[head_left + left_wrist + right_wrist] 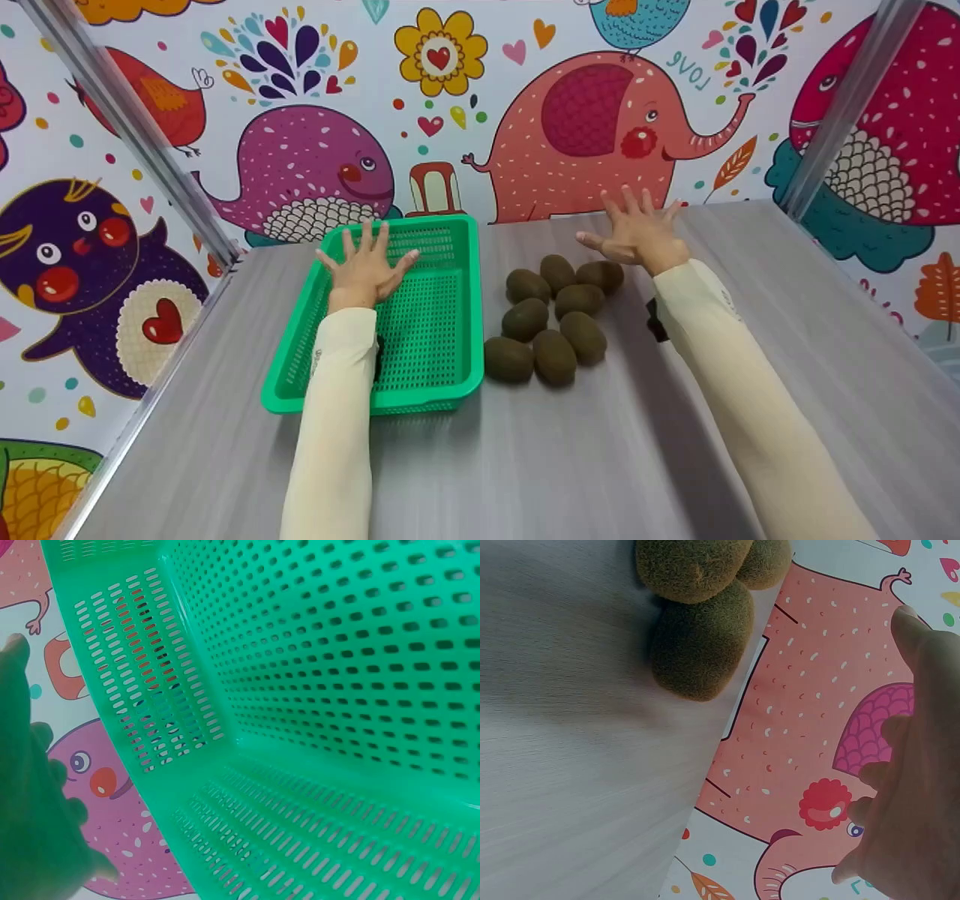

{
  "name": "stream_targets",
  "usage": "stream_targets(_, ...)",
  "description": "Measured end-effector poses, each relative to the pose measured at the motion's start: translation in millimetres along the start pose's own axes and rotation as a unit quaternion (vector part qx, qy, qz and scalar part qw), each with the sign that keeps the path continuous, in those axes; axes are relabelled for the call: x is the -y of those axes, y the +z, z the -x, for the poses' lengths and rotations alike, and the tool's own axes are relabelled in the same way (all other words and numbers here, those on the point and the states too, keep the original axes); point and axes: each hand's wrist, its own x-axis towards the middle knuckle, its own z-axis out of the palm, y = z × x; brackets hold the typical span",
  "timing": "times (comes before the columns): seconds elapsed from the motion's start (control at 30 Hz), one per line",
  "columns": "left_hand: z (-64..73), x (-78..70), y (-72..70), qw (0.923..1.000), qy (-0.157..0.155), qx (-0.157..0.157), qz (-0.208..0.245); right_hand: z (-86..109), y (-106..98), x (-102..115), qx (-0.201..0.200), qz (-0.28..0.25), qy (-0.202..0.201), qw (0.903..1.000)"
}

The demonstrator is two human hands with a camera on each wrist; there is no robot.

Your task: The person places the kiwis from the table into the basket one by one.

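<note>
Eight brown, fuzzy kiwifruit (529,319) lie in a loose cluster on the grey wood-grained surface (525,465); clock directions are taken from this cluster in the head view. At 9 o'clock stands a green perforated basket (475,300), upright, its slotted walls and meshed floor visible. The lowest, leftmost fruit lies close against its side; whether they touch cannot be told. At 10 o'clock the left hand (365,271) is held over the basket's far part, palm down, its grip slack, fingers spread and holding nothing. At 1 o'clock the right hand (637,234) lies just beyond the fruit, its grip likewise spread and holding nothing; the right wrist view shows the fruit apart from its fingers. Pale yellow sleeves (330,442) cover both forearms. At 12 o'clock rises a printed wall bearing a coral elephant (577,157); at 11 o'clock, a purple whale (300,161).
</note>
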Motion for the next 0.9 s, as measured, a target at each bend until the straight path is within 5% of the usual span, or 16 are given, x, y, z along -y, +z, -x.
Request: stream_targets(0.9, 9.8, 11.2, -11.3, 1.0000, 0.000, 0.005, 0.005, 0.8, 1.7, -11.2, -0.002, -0.043, -0.011, 0.9990)
